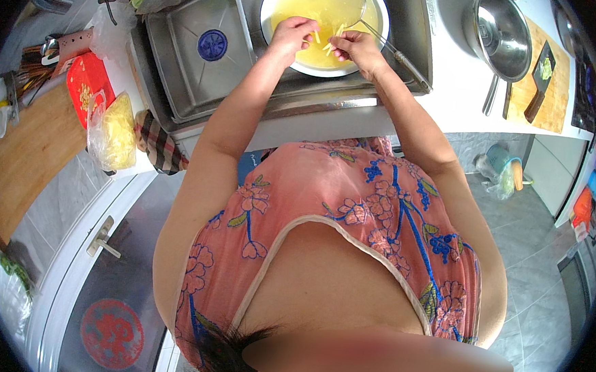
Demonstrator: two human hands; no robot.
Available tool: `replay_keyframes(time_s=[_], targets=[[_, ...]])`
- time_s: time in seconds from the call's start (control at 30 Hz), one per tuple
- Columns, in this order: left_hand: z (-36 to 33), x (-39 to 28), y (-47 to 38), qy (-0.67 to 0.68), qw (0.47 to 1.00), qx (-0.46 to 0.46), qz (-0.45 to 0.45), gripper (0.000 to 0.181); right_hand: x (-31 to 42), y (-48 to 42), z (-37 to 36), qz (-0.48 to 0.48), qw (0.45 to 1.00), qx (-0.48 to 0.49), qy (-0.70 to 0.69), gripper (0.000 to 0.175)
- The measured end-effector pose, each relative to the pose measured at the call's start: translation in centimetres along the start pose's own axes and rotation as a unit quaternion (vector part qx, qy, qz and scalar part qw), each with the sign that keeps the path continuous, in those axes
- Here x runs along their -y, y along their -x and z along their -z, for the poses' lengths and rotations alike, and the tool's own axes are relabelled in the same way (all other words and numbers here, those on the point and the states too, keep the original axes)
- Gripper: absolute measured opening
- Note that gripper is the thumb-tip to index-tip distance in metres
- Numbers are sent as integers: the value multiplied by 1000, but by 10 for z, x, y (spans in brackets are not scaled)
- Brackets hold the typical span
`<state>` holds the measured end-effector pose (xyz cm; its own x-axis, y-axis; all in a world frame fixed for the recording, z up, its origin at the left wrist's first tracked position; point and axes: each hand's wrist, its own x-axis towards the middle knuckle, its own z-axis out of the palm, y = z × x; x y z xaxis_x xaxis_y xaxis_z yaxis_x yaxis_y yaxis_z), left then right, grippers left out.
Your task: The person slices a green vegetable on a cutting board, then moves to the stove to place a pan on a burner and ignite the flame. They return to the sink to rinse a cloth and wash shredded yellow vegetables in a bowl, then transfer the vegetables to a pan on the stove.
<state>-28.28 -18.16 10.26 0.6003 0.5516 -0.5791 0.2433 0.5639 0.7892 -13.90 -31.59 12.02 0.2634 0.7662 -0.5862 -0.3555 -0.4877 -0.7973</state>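
Note:
A white basin (319,72) of yellowish liquid sits in the right compartment of the steel sink (179,71). Over the basin, my left hand (293,36) pinches a pale yellow strip (317,37), perhaps cut vegetable. My right hand (358,48) is close beside it, its fingertips closed on several similar strips (339,31). A wire-mesh strainer lies partly in the liquid under a foamy surface, and its handle (411,70) reaches over the basin's right rim to the sink edge. The basin's bottom is hidden by the cloudy liquid.
A blue drain strainer (212,45) sits in the left compartment. Right of the sink are a steel bowl (502,37) and a wooden cutting board (556,102) bearing a cleaver (534,106) with green pieces on its blade. Leftward lie a red tray (88,86) and a bag of yellow food (120,131).

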Motion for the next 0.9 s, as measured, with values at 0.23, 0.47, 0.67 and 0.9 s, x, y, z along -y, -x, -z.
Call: replay_keyframes(time_s=[0.23,0.47,0.67,0.9], targets=[[1,-7,8,-53,991,118,21,23,-2,3,1,-7,1000,19,-15,14],[-7,-8,10,-139,982,124,-37,19,0,3,-3,-6,1000,13,22,15],[-9,-1,13,-82,993,79,9,16,1,7,-5,-4,1000,13,-27,15],[4,0,11,136,990,21,29,12,-1,9,-2,12,999,12,-49,15]])
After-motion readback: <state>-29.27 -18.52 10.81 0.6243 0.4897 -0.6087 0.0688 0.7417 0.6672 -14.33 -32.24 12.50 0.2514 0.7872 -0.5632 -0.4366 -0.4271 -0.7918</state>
